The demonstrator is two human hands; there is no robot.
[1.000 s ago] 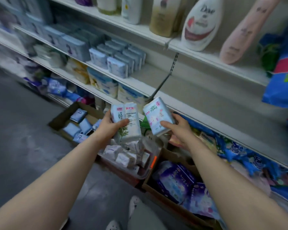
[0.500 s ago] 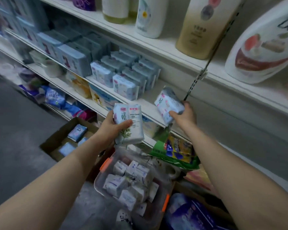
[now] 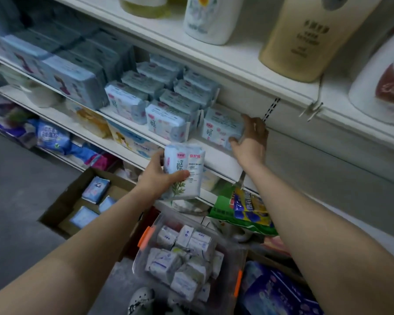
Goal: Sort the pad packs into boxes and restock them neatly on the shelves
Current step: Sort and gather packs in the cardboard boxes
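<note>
Two grips: left hand (image 3: 156, 176) clutches packs (image 3: 184, 170); right hand (image 3: 250, 139) seemingly clasps shelved pack (image 3: 221, 128).

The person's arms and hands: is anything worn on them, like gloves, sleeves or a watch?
No. Both forearms are bare up to the frame edge, with no sleeves showing. The left hand and right hand are ungloved, and no watch, ring or bracelet is visible.

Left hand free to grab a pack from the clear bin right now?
Probably not: the left hand already grips pad packs. The clear bin sits open just below it, nothing blocking, but the fingers are full.
</note>
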